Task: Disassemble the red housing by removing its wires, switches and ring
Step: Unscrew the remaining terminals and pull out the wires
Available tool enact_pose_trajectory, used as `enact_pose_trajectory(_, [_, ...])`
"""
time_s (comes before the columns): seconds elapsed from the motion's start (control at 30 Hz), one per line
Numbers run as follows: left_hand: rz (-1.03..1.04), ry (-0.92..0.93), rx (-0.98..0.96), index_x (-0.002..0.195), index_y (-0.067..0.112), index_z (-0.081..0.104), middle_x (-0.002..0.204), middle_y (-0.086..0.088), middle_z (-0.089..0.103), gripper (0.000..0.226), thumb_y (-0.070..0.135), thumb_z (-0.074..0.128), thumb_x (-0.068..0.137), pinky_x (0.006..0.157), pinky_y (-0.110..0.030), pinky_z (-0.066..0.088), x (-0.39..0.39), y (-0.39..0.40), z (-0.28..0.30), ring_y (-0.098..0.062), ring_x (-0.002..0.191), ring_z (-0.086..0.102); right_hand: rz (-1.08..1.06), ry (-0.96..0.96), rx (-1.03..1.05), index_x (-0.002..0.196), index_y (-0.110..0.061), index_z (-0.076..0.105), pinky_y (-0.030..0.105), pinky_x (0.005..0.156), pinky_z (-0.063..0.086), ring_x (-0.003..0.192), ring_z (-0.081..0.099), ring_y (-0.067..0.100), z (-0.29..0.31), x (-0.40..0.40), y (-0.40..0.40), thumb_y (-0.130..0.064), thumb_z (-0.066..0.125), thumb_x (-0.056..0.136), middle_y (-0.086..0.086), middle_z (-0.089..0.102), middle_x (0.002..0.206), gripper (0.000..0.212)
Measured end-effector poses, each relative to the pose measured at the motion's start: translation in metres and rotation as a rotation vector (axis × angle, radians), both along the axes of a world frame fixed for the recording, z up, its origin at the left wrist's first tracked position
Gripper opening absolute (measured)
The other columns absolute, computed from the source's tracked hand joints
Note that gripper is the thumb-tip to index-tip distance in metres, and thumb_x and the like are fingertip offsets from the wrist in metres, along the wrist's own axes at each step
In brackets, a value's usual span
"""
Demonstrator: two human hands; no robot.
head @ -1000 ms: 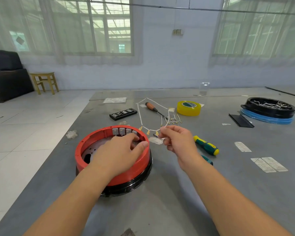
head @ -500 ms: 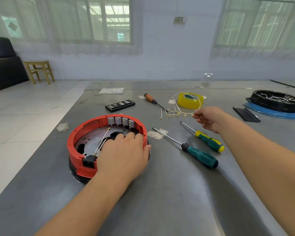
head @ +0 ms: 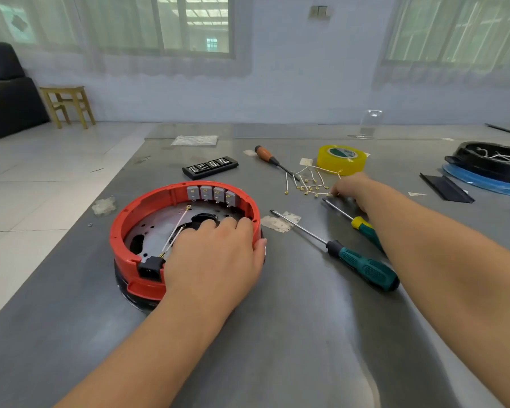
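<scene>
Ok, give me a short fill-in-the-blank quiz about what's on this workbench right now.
1. The left hand rests on the ____ housing.
2. Inside its far wall sit ____ grey switches.
3. The right hand reaches the loose wires in front of the ____ tape roll.

Missing words: red; four; yellow

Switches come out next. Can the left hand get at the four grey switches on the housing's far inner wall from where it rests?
Probably yes. The left hand rests on the red housing with fingertips inside; the grey switches sit just beyond them on the far wall, with nothing covering them. The white wire runs off to the side.
</scene>
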State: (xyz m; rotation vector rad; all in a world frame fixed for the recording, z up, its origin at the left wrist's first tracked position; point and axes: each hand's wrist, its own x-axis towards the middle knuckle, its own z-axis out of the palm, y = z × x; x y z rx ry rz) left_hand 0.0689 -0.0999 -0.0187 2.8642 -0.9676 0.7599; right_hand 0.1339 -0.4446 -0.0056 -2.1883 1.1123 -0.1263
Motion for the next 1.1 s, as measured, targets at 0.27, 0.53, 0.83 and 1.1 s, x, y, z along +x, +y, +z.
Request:
enact_pose_trajectory(0.27, [0.001,-0.010,-0.026,0.090,0.028,0.047,0.093,0.000,0.070,0.034,0.057,0.033,0.099,0.067,-0.037,0.040,0.000,0.000,0.000,-0.026,0.088,0.068,0.195,0.097,-0.351,0.130,-0.004,0.058,0.040,0.093,0.050,0.107,0.059,0.033,0.008,-0.030,0.004,-0.040,0.057,0.101,0.019,0.061,0.128,0.046])
enact_pose_trajectory(0.53, [0.019,-0.051,-0.018,0.090,0.024,0.059,0.087,-0.002,0.070,0.035,0.055,0.044,0.099,0.069,-0.038,0.044,-0.002,0.001,0.001,-0.028,0.082,0.068,0.572,0.231,-0.514,0.153,-0.025,0.044,0.040,0.115,0.033,0.141,0.042,0.032,-0.003,-0.016,0.046,-0.052,0.030,0.107,0.009,0.046,0.156,0.055])
enact_pose_trajectory(0.83, [0.018,-0.065,-0.019,0.089,0.025,0.059,0.088,-0.003,0.070,0.036,0.055,0.042,0.100,0.070,-0.038,0.045,-0.001,0.002,0.000,-0.028,0.084,0.067,0.522,0.297,-0.459,0.159,-0.028,0.032,0.046,0.121,0.027,0.148,0.033,0.032,-0.014,-0.003,0.028,-0.064,0.030,0.103,0.005,0.032,0.165,0.066])
enact_pose_trajectory(1.1, [0.012,-0.077,-0.027,0.090,0.025,0.059,0.090,-0.001,0.070,0.037,0.055,0.040,0.100,0.072,-0.039,0.046,0.001,0.001,-0.001,-0.027,0.086,0.067,0.513,0.285,-0.462,0.161,-0.030,0.020,0.059,0.122,0.021,0.154,0.019,0.032,-0.023,-0.006,0.017,-0.071,0.030,0.099,0.004,0.014,0.170,0.075])
